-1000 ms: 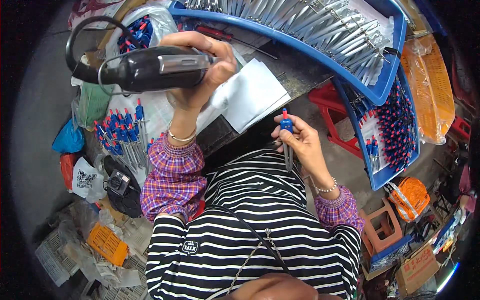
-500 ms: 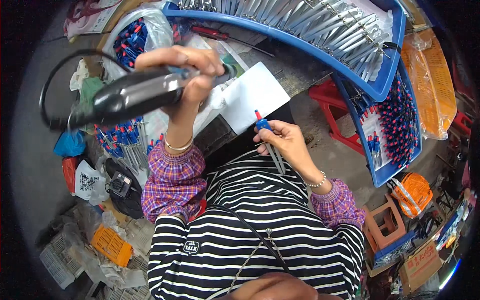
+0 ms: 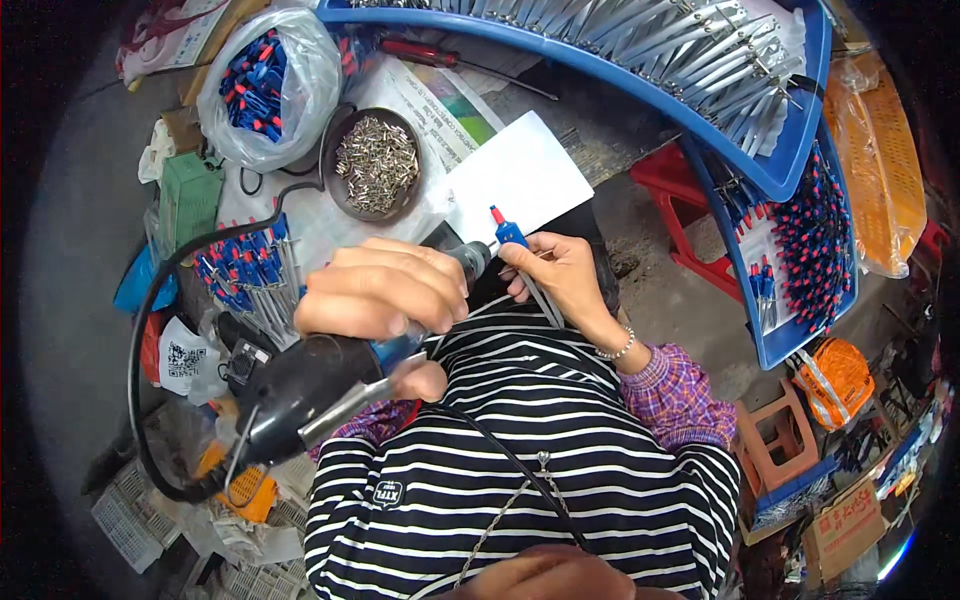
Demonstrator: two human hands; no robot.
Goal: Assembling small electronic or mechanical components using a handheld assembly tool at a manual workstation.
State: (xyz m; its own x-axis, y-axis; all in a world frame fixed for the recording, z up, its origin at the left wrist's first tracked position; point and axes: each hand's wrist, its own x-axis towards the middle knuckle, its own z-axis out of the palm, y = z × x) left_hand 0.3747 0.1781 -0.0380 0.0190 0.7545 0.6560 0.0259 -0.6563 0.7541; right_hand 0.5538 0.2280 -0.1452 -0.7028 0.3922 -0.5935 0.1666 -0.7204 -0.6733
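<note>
My left hand is wrapped round a black corded electric screwdriver, whose grey nose points right. The tip of its bit meets the side of a blue head with a red end, part of a drawing compass. Pinching that compass just below the head is my right hand, and the two metal legs hang down toward my striped shirt. Beyond my left hand a dark round bowl holds small metal screws. A white sheet lies just past the compass.
A blue tray full of metal legs spans the far side. At right, another blue tray holds compasses, near a red stool. A plastic bag of blue parts, a long screwdriver and piled compasses sit far left.
My left hand has brought the electric screwdriver down and toward me, its nose now at the compass. The bowl of screws has come into sight. The compass has shifted slightly left.
</note>
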